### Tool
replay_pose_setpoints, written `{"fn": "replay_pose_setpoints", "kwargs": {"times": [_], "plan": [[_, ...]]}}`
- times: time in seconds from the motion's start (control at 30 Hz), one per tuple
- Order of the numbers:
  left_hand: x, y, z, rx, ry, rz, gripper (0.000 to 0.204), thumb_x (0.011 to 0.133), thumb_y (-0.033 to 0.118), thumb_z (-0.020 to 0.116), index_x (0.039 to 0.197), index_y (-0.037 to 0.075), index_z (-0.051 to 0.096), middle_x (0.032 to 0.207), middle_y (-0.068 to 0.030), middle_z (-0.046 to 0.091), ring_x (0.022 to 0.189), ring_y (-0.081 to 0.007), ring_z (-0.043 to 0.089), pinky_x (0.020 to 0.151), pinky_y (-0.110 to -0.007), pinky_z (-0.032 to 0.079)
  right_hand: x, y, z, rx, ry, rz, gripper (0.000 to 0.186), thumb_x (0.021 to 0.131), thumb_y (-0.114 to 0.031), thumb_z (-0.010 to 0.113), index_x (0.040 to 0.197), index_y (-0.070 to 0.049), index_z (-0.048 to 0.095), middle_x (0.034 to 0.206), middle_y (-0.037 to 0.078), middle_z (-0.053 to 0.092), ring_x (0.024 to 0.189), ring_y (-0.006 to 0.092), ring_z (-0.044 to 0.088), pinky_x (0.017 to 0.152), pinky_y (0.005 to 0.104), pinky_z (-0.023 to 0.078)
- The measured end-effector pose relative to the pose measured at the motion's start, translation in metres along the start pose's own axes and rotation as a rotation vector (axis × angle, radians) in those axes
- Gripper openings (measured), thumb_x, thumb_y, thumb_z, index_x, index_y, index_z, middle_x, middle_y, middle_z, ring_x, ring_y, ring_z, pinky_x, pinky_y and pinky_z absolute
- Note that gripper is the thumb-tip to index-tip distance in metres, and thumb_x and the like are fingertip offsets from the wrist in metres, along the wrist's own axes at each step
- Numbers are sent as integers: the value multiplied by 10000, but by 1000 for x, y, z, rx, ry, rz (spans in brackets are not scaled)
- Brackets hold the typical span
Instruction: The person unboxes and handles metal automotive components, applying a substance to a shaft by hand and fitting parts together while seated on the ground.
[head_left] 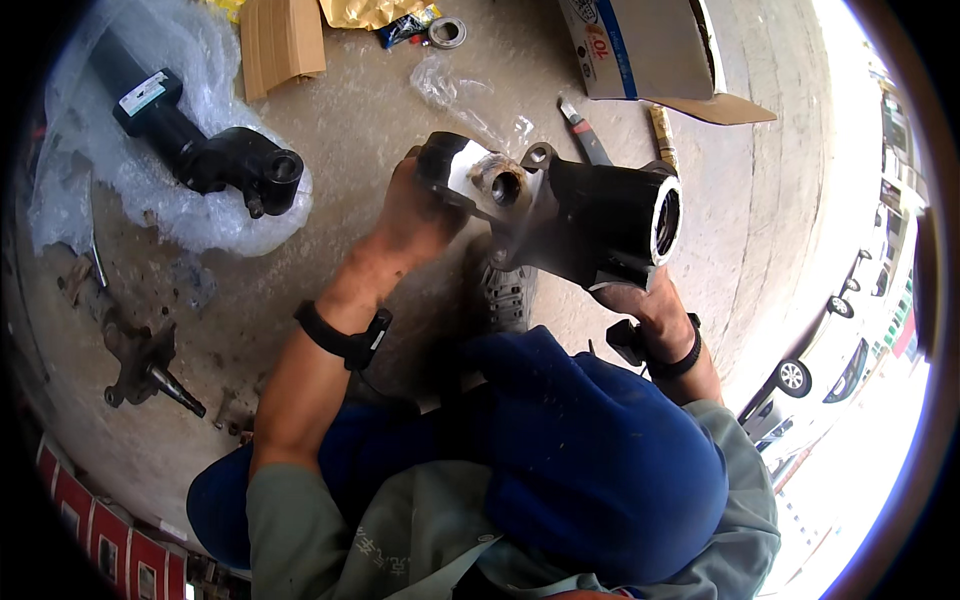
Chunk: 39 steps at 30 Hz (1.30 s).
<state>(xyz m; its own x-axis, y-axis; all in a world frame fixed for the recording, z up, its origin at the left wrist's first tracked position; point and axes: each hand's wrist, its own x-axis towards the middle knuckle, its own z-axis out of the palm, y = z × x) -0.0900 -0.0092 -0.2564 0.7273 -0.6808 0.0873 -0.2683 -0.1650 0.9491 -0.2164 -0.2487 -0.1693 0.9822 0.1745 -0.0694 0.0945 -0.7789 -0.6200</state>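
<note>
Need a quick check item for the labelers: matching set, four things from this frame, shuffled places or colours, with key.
1. black housing
2. metal ring
3. upper-right box
4. metal part with a tapered shaft

A. beside a blue packet
B. on the floor at left, lower in the picture than the plastic wrap
C. held by the left hand and right hand
D. white with a blue stripe

Pairs: 1-C, 2-A, 3-D, 4-B
</note>
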Motion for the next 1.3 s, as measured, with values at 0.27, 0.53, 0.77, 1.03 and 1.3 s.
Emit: {"fn": "replay_pose_setpoints", "kwargs": {"times": [0.27,0.53,0.77,1.03,1.3], "plan": [[-2,1,-11,30,-80,134,380,766,42,731,1140,39,661,1051,-141,719,960,-315,706,820,-360,564,6,-4,5,49,-30,-20,448,696,-195,832,1113,-101,695,1119,87,673,1049,306,622,954,431,478],[9,15,-28,29,-149,156,676,755,164,841,1337,41,519,1127,-157,699,1061,-266,696,898,-337,565,17,-15,3,0,-3,-99,371,701,-172,807,1051,-86,719,1052,103,693,1002,316,639,925,435,492],[8,25,-39,-285,-365,-65,757,690,137,892,1326,51,490,1068,-126,707,1027,-218,688,874,-323,567,13,-18,-4,133,-71,-60,359,756,-142,845,1092,-81,734,1112,109,680,1017,265,659,884,383,541],[-7,32,-25,178,14,-120,420,740,87,787,1131,53,639,1014,-148,713,899,-315,716,787,-367,577,18,-35,-6,167,43,171,372,744,-134,831,1079,-53,691,1035,127,689,924,304,665,800,389,546],[-16,15,-35,192,-169,-55,248,776,124,711,1023,117,708,879,-144,719,819,-340,707,683,-380,573,20,-27,0,161,35,-31,361,717,-132,810,1057,-69,707,1054,122,683,976,315,650,874,425,518]]}}
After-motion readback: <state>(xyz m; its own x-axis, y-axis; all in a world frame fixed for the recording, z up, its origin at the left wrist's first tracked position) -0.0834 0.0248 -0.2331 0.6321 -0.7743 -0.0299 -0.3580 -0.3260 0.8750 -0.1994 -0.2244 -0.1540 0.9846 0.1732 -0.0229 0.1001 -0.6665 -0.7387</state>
